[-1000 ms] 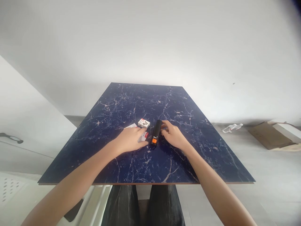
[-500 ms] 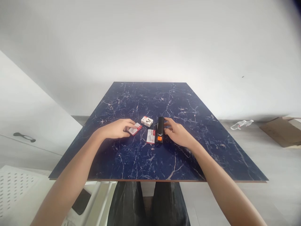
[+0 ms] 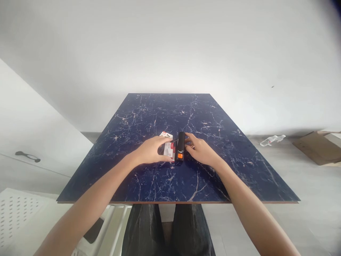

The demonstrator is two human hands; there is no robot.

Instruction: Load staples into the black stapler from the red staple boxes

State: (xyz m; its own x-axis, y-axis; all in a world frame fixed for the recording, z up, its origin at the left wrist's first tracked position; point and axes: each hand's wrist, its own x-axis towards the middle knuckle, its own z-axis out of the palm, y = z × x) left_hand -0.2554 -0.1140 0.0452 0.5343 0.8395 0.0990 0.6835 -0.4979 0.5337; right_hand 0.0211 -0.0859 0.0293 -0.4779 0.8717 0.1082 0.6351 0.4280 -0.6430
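Note:
My left hand [image 3: 150, 150] has its thumb and fingers around a small red-and-white box [image 3: 168, 149], with a grey block printed on it that looks like staples. The box is at or over the spot of a similar flat box, which I cannot make out separately. Just beyond the fingers, a second white box [image 3: 165, 134] is partly covered. Right of the held box lies a long black stapler-like object [image 3: 181, 144] with an orange patch at its near end. My right hand [image 3: 198, 149] rests against its right side, thumb and forefinger apart, other fingers curled and partly hidden.
The blue marbled table [image 3: 165, 113] stands against a white wall. A plastic bottle [image 3: 271, 140] and a cardboard box [image 3: 318, 147] are on the floor at right. A white cabinet door with a dark handle [image 3: 28, 155] is at left. A white perforated seat [image 3: 18, 217] stands below it.
My left hand has moved right with the red-and-white box, bringing it next to the black stapler-like object. The right hand and the black object have stayed in place.

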